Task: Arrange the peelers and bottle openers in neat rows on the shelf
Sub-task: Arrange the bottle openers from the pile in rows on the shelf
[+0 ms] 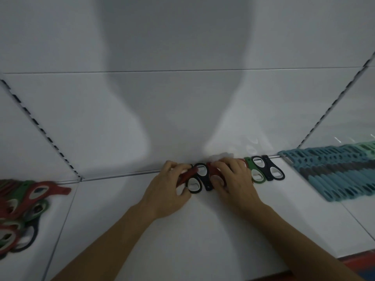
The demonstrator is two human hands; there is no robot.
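Note:
Both hands work at the back of the white shelf (pixel 182 230). My left hand (pixel 168 191) curls its fingers around a red bottle opener (pixel 187 175). My right hand (pixel 233 183) grips another red bottle opener (pixel 213 171). Between the hands lie two black bottle openers (pixel 199 179), leaning against each other. To the right, a green opener (pixel 256 173) and a black opener (pixel 273 171) lie side by side against the back wall. A loose pile of red, green and black openers (pixel 20 209) sits at the far left. Blue and teal peelers (pixel 341 173) lie in tight rows at the right.
The white back panel (pixel 182 108) rises straight behind the openers. Slotted uprights run diagonally at the left (pixel 40 130) and right (pixel 328 110). A red edge (pixel 357 260) shows at the shelf's front right.

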